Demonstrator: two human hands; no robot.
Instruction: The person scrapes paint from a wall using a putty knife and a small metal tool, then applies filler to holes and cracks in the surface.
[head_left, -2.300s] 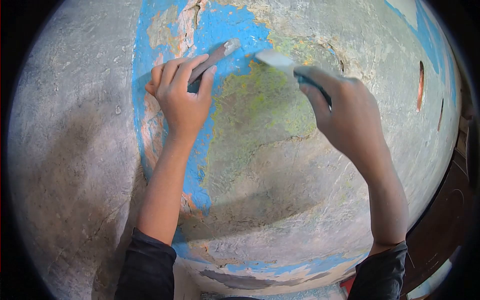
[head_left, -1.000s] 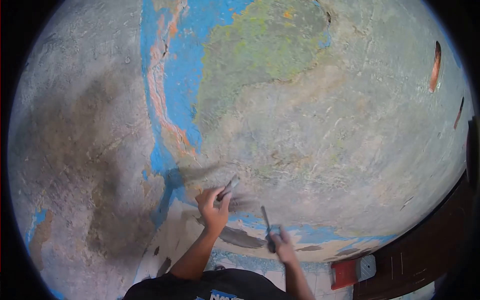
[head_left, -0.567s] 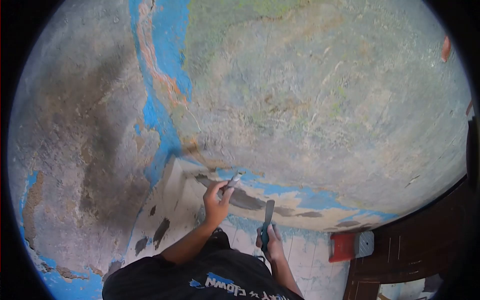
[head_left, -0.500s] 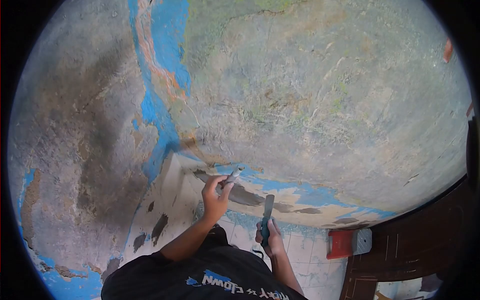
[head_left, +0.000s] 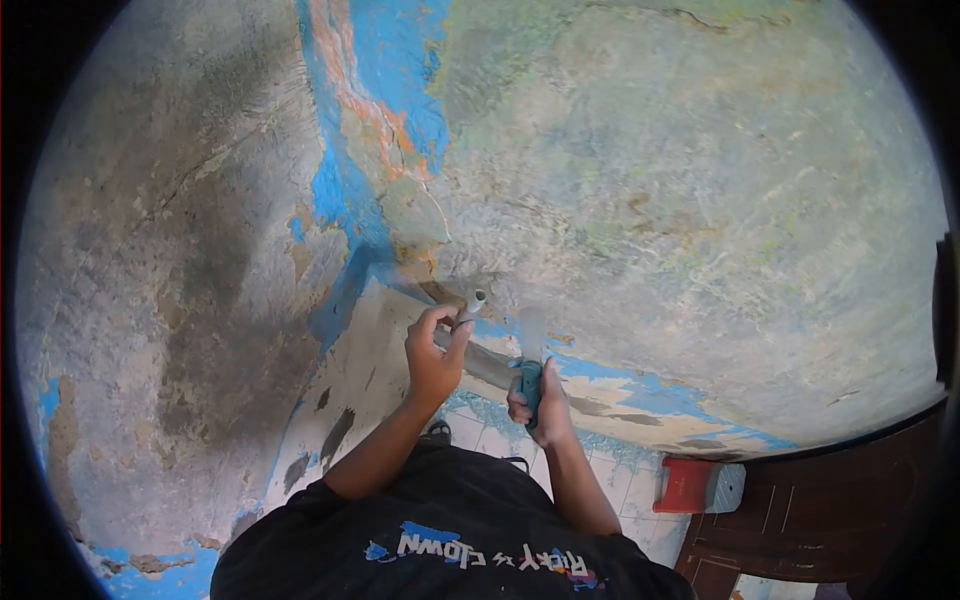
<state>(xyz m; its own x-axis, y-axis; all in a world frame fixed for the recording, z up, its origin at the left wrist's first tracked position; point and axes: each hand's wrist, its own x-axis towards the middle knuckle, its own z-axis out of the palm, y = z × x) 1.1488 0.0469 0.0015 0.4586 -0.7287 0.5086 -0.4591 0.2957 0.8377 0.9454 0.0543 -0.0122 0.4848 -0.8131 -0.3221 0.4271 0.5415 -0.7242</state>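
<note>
My left hand (head_left: 436,358) has its thumb and fingers closed around a short light pipe (head_left: 476,303) with an open round end, near the foot of the wall. To the right of it, my right hand (head_left: 540,402) grips the dark green handle of a scraper (head_left: 531,378). Its blade points up toward the wall and looks blurred. Behind both hands rises the worn grey wall (head_left: 640,230) with patches of blue paint.
A blue and orange strip of old paint (head_left: 345,190) runs down the wall corner. At the lower right a red stool (head_left: 680,486) stands on the tiled floor (head_left: 610,480), beside dark brown wooden furniture (head_left: 820,500).
My right hand has raised the scraper toward the wall, and its blade is now blurred. My left hand has moved slightly up with the pipe. The view has shifted a little.
</note>
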